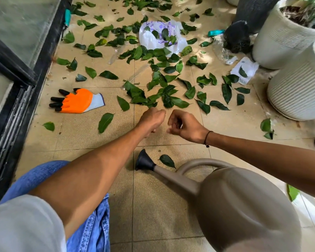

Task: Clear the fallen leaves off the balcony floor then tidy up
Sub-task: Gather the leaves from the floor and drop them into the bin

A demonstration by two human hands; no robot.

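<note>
Head view looks down on both bare arms reaching out over the tiled balcony floor. Left hand has its fingers curled under, right at the near edge of the thick heap of leaves — whether that grip holds a leaf I cannot tell, the fingertips are hidden. Right hand hangs just beside it, fingers loosely curled, nothing in them that I can see.

Green leaves lie scattered right across the tiles, thickest ahead, and a white plastic bag sits well beyond the hands with a few leaves on it.

Risks now — the watering can lies close under the right forearm, so a careless sweep could knock it. Bare-handed scooping likely misses the stragglers, and the orange glove lies unused to the left. Carrying loose handfuls all the way to that bag invites dropping some.
</note>
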